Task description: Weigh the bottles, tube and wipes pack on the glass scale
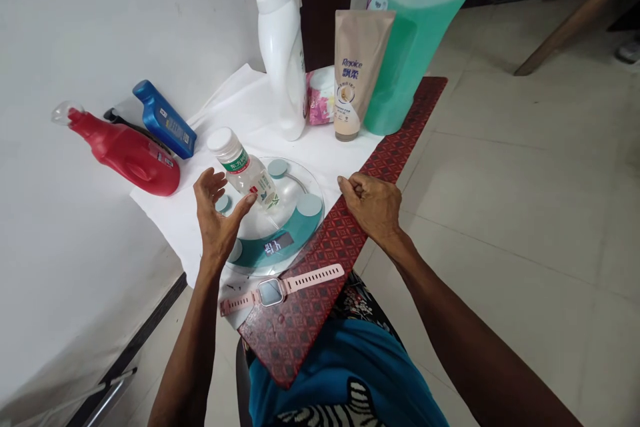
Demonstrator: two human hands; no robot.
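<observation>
A small clear bottle [243, 170] with a white cap and green label stands on a round glass scale [290, 227]. My left hand [216, 213] is open beside it, fingers spread, thumb tip touching the bottle's lower side. My right hand [373, 203] rests closed in a loose fist on the edge of the red patterned board [345, 233], with nothing visible in it. A pink smartwatch [280, 288] lies flat across the board's near end.
On the white cloth [250, 113] stand a white detergent bottle [283, 53], a beige Rejoice pouch [356, 73], a pink packet [320, 97] and a large green jug [415, 33]. A red bottle [125, 150] and a blue bottle [165, 119] lie at left by the wall.
</observation>
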